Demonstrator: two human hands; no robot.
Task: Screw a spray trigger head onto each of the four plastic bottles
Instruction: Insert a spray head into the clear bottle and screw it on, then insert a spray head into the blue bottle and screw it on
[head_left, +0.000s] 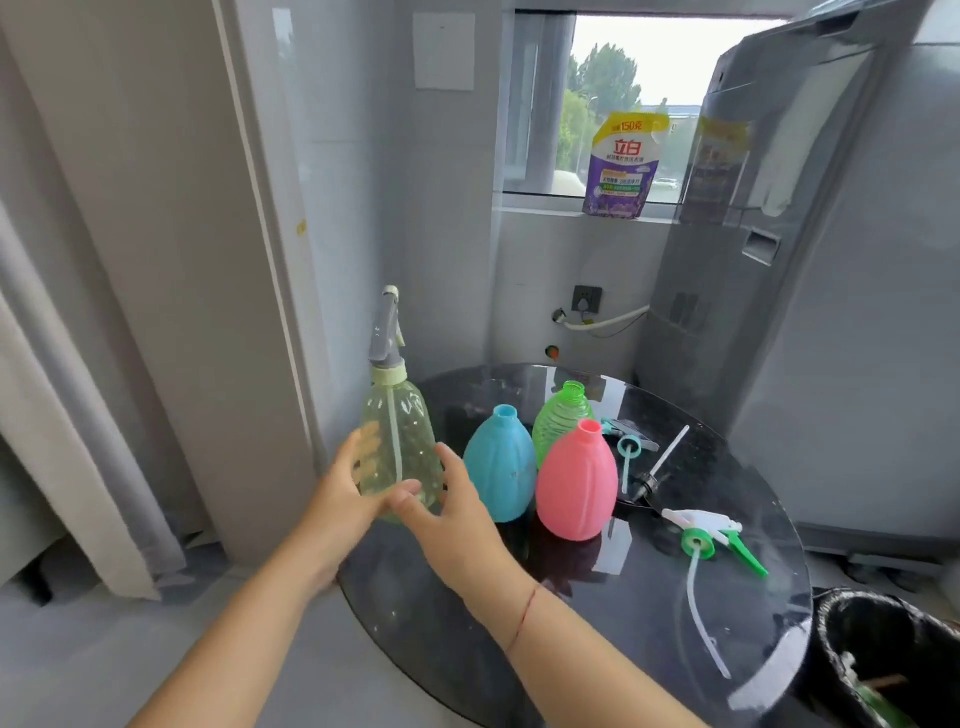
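Observation:
A pale yellow-green clear bottle (397, 441) with a grey trigger head (387, 332) on its neck is held upright at the left edge of the round black glass table (675, 623). My left hand (348, 488) wraps its lower left side. My right hand (452, 514) rests against its lower right, fingers apart. Standing capless on the table are a blue bottle (501, 467), a green bottle (561, 421) and a pink bottle (576, 483). A white-and-green trigger head (711, 535) with a long tube lies at the right. A blue head (628, 447) and a dark head (647, 483) lie behind the pink bottle.
A grey washing machine (831, 312) stands behind the table at the right. A purple detergent pouch (623, 166) sits on the window sill. A black bin (893, 660) is at the lower right. A curtain (78, 415) hangs at the left.

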